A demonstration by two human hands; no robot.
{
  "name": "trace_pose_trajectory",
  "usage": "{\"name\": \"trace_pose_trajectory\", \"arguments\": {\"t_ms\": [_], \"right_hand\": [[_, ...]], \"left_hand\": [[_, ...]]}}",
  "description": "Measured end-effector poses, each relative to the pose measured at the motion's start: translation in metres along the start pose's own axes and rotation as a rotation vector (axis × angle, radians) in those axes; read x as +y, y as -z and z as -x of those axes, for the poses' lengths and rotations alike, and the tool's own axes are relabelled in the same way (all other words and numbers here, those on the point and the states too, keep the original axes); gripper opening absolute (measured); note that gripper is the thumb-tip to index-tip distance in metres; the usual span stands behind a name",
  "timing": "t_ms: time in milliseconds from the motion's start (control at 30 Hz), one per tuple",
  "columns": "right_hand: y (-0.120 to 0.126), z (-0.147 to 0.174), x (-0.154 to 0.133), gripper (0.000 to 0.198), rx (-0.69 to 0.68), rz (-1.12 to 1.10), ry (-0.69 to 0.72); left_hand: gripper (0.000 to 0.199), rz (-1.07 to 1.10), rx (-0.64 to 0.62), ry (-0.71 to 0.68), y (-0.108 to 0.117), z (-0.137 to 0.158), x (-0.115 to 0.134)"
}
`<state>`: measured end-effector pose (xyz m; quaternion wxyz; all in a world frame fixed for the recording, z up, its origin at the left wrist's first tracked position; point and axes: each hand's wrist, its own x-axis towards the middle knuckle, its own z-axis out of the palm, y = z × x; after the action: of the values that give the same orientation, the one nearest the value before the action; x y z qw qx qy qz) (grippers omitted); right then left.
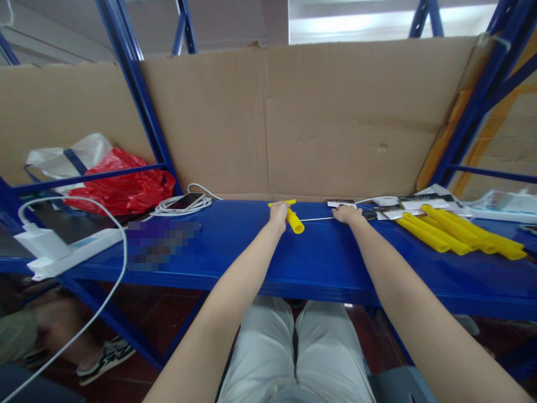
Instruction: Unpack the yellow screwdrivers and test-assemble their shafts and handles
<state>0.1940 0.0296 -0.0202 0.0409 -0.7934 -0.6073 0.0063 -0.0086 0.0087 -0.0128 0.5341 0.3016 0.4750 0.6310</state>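
Observation:
My left hand is closed round a yellow plastic piece, a hollow tube with a crosspiece at its far end. The tube's open end points toward me and to the right. My right hand is closed over a long screwdriver. Its thin metal shaft points left at the yellow tube, and its black handle shows to the right of the hand. Whether the tip touches the tube I cannot make out. Behind the right hand lies a small black-and-white card.
Several yellow tubes lie at the right on printed cards. A white power strip with a looping cable, a phone and a red bag are at the left. Cardboard backs the blue shelf. Another person's leg shows lower left.

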Motion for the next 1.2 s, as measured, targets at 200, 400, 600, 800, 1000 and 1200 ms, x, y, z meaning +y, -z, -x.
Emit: {"name": "trace_pose_trajectory", "arguments": {"t_ms": [200,400,600,800,1000,1200], "right_hand": [[-0.001,0.0,0.0,0.053,0.009,0.005,0.013],[0.0,0.002,0.0,0.053,0.01,0.009,0.013],[-0.002,0.003,0.001,0.052,0.047,0.008,0.019],[-0.005,0.004,0.002,0.05,0.095,-0.001,0.027],[0.0,0.007,0.009,0.044,0.182,-0.075,0.014],[0.014,0.002,0.028,0.042,0.149,-0.087,-0.101]], "left_hand": [[0.049,-0.073,-0.048,0.011,0.0,0.006,0.002],[0.059,-0.092,-0.075,0.017,0.0,0.007,0.001],[0.056,-0.081,-0.082,0.032,0.0,0.006,0.001],[0.053,-0.118,-0.091,0.035,-0.001,0.007,0.003],[0.04,-0.136,-0.091,0.078,0.0,0.008,0.002],[0.023,-0.173,-0.136,0.117,0.002,0.005,0.0]]}}
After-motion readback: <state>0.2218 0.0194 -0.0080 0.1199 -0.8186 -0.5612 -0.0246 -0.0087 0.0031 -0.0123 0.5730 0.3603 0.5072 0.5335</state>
